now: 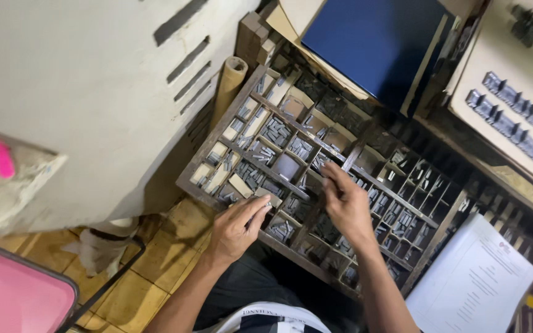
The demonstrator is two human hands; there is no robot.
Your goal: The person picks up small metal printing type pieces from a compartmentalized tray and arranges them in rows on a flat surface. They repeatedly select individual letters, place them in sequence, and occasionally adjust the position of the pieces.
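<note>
Head view: two bare hands work over a wooden type case [217, 132] of small metal type sorts [276, 131].

The left hand [237, 227] pinches a row of sorts [265, 202] at the case's near edge; the right hand [347, 203], fingers curled, reaches into a middle compartment. The sorts look small, dense, rigid and smooth, best pinched by their long sides.

type tray [217, 132] dividers crowd compartments.

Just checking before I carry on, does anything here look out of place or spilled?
Nothing stands out. The metal type pieces sit inside the wooden tray compartments, none scattered outside. The left hand and right hand rest over it.
</note>
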